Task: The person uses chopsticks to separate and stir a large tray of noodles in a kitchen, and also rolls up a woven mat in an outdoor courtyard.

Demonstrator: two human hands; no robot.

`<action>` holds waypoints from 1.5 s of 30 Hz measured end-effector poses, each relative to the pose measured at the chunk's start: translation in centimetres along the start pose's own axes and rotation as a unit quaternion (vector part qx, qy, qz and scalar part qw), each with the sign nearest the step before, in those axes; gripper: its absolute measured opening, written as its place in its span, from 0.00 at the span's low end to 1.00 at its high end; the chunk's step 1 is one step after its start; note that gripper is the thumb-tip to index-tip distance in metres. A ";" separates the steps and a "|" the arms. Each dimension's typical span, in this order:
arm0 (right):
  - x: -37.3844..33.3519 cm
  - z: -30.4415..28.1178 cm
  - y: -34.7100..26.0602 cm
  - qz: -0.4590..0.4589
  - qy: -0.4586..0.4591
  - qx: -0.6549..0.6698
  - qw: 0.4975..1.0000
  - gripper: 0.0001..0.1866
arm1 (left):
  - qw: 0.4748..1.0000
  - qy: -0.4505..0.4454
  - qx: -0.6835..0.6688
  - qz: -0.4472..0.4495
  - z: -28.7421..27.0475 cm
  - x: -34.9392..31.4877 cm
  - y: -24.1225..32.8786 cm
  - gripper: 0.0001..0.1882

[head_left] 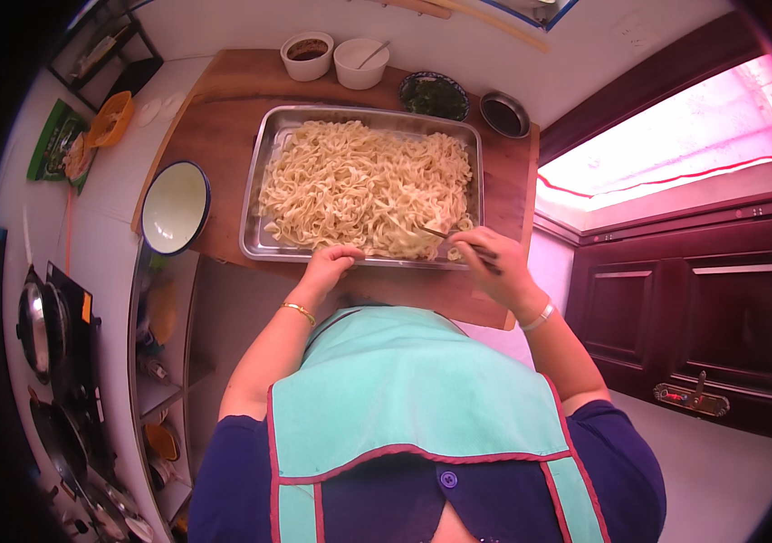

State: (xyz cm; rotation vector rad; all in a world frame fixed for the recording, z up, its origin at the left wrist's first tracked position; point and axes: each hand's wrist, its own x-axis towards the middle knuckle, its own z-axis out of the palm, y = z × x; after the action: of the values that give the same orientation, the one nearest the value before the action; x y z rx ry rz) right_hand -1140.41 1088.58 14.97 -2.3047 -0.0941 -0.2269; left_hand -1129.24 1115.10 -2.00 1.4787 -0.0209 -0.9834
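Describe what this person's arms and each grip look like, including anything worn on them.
Short navy sleeves leave the forearms bare. A gold-coloured bracelet circles the left wrist, a silver-coloured band the right. Neither the left grip nor right grip wears a glove.

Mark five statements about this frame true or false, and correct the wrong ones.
1. The right hand holds a slender dark utensil. True.
2. The noodles lie in a round wooden bowl. False: the noodles are spread in a rectangular metal tray.
3. The left hand is lifted to the tray's far edge. False: the left hand is at the tray's near edge.
4. A blue-rimmed bowl sits to the left of the tray. True.
5. The bowl with dark green contents is on the near side of the tray. False: the patterned bowl with dark green contents is beyond the tray's far edge, toward the right.
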 end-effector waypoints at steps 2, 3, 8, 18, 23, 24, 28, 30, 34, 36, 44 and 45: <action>-0.3 -0.2 -0.8 0.007 0.056 0.039 0.998 0.05 | 1.000 -0.011 0.008 -0.017 -0.5 0.3 0.0 0.12; -0.2 0.1 -1.2 0.010 0.084 0.037 0.996 0.05 | 1.000 -0.016 0.016 -0.019 -0.4 0.1 0.5 0.12; 2.9 5.9 1.7 -0.076 0.098 -0.148 0.981 0.04 | 0.999 -0.044 -0.002 -0.027 -1.0 0.4 0.4 0.12; 3.0 5.9 1.7 -0.043 0.017 -0.164 0.985 0.07 | 0.998 -0.052 -0.012 -0.021 -1.1 0.5 0.3 0.11; -1.6 -0.3 -0.5 0.129 0.192 0.053 0.971 0.08 | 0.996 -0.073 -0.032 -0.030 -1.2 0.2 0.9 0.10; -1.9 -0.6 -0.6 0.188 0.231 0.133 0.945 0.09 | 0.996 -0.072 -0.034 -0.035 -1.4 0.2 0.9 0.10; -1.6 3.2 3.7 0.294 0.261 0.231 0.890 0.11 | 0.995 -0.077 -0.029 -0.047 -1.3 0.2 1.3 0.11; 0.1 6.0 7.0 0.303 0.281 0.295 0.861 0.13 | 0.995 -0.081 -0.020 -0.045 -1.1 0.5 1.4 0.11; 0.6 7.2 8.3 0.285 0.347 0.328 0.831 0.13 | 0.993 -0.096 -0.039 -0.053 -1.8 1.0 0.3 0.11; -3.4 7.2 7.3 0.298 0.363 0.340 0.814 0.12 | 0.996 -0.069 -0.040 -0.045 -1.5 0.4 1.0 0.11; -8.2 8.9 9.1 0.364 0.424 0.567 0.606 0.10 | 0.995 -0.061 -0.032 -0.070 -0.4 0.1 1.2 0.11; -7.8 9.1 9.5 0.377 0.420 0.586 0.581 0.09 | 0.995 -0.051 -0.035 -0.081 -0.3 0.0 1.3 0.11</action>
State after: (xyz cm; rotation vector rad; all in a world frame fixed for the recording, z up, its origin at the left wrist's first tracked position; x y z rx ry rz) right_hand -1145.49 1088.91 0.58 -0.5784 0.9324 -0.5597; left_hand -1128.38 1115.07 -1.00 1.3816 0.0598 -1.1796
